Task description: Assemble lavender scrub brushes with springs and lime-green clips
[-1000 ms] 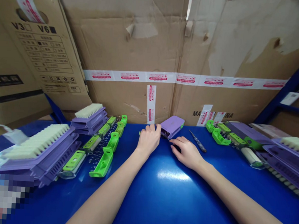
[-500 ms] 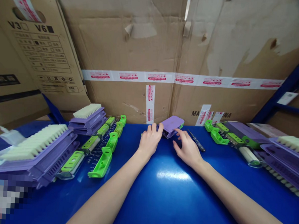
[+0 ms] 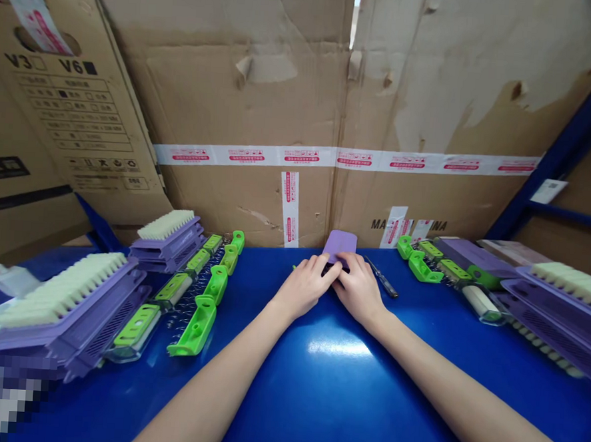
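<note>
A small purple plastic housing (image 3: 341, 242) lies on the blue table (image 3: 325, 383) near the cardboard wall. My left hand (image 3: 305, 287) grips its near left side with curled fingers. On its near right side, my right hand (image 3: 357, 288) has its fingers closed on it. The two hands touch each other over the housing's near end, which they hide. A screwdriver (image 3: 382, 277) lies just right of my right hand.
Purple brush bodies with cream bristles (image 3: 55, 293) and green clips with rollers (image 3: 198, 288) line the left. More purple bodies and green parts (image 3: 477, 275) sit right. Cardboard boxes (image 3: 302, 115) wall the back. A blue rack post (image 3: 554, 163) rises at right.
My right hand moved from the table onto the purple housing. The housing turned from slanting right to pointing straight away from me, and both hands closed on it.
</note>
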